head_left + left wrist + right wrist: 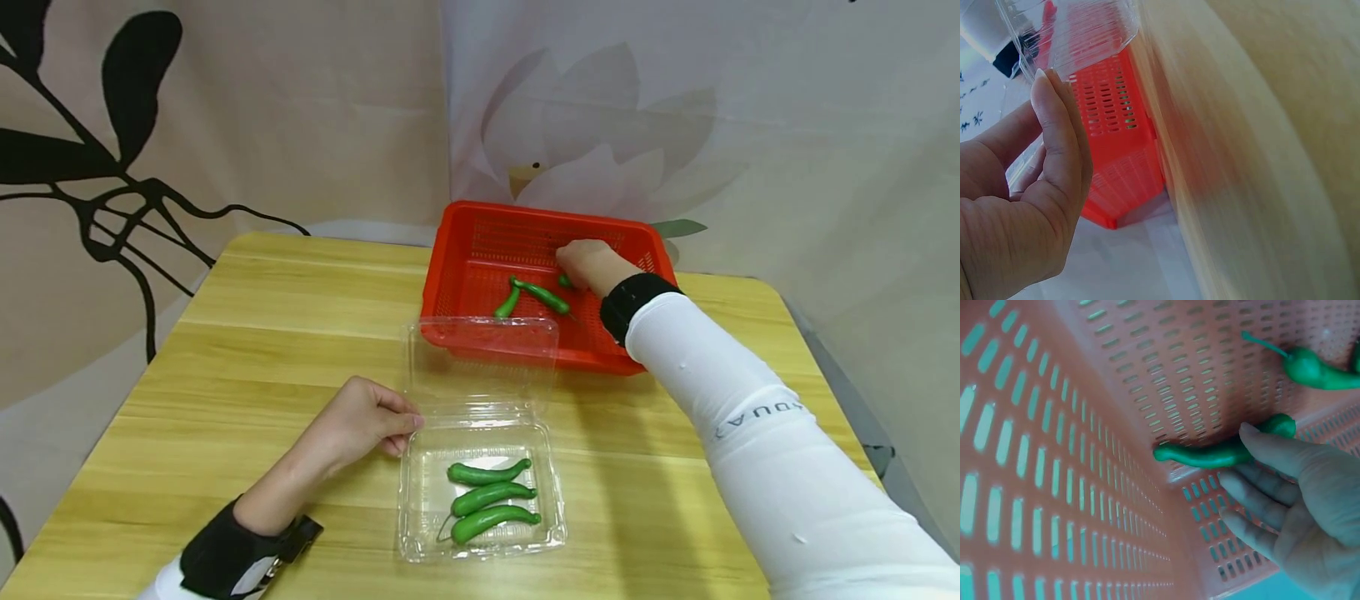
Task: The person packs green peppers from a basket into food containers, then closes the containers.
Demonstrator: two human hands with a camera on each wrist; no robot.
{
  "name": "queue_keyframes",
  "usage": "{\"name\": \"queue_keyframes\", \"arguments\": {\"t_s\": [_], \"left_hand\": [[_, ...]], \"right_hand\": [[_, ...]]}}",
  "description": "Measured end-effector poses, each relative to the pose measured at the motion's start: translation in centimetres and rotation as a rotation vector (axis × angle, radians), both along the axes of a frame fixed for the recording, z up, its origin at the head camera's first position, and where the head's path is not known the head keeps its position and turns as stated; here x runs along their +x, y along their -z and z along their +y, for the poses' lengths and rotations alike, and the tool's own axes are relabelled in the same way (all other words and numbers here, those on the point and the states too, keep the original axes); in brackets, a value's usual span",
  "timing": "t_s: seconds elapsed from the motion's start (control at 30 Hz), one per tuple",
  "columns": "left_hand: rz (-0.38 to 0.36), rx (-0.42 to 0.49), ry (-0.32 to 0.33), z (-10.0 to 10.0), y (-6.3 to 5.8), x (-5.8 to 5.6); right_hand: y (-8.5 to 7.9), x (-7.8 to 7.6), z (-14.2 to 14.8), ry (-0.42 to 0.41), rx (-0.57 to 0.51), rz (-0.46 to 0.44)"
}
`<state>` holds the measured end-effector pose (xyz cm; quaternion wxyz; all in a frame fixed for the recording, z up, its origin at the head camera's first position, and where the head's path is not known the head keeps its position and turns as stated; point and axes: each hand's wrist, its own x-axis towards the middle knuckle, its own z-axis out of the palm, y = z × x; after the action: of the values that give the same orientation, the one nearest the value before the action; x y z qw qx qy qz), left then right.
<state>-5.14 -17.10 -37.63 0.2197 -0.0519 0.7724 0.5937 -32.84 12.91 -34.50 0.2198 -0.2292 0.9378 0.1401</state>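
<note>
My left hand [363, 423] pinches the left edge of a clear plastic clamshell box [406, 508] near its hinge. The box lies with its lid [480, 367] folded back, overlapping the basket's front rim. Three green chili peppers [493, 495] lie side by side in the box's near half. Inside the red plastic basket [555, 216], my right hand [592, 263] pinches a green chili pepper [1200, 455] between thumb and fingers, close to the slotted wall. Two more peppers [546, 297] lie on the basket floor, left of that hand.
The wooden table [300, 308] carries both the box and the basket. Behind it hangs a printed cloth backdrop [322, 108] with dark branches and a pale flower. My right forearm crosses over the table's right side.
</note>
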Motion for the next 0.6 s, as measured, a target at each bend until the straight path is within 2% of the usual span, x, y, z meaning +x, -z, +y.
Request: {"name": "queue_keyframes", "arguments": {"t_s": [0.13, 0.23, 0.6], "left_hand": [[0.009, -0.010, 0.003, 0.3, 0.0, -0.2], [0.009, -0.007, 0.005, 0.4, 0.0, -0.2], [0.005, -0.013, 0.005, 0.4, -0.3, -0.2]], "right_hand": [[-0.6, -0.5, 1.0, 0.017, -0.025, 0.000], [-1.8, -0.5, 1.4, 0.044, -0.054, 0.003], [-6.0, -0.6, 2.5, -0.048, -0.157, 0.054]]}}
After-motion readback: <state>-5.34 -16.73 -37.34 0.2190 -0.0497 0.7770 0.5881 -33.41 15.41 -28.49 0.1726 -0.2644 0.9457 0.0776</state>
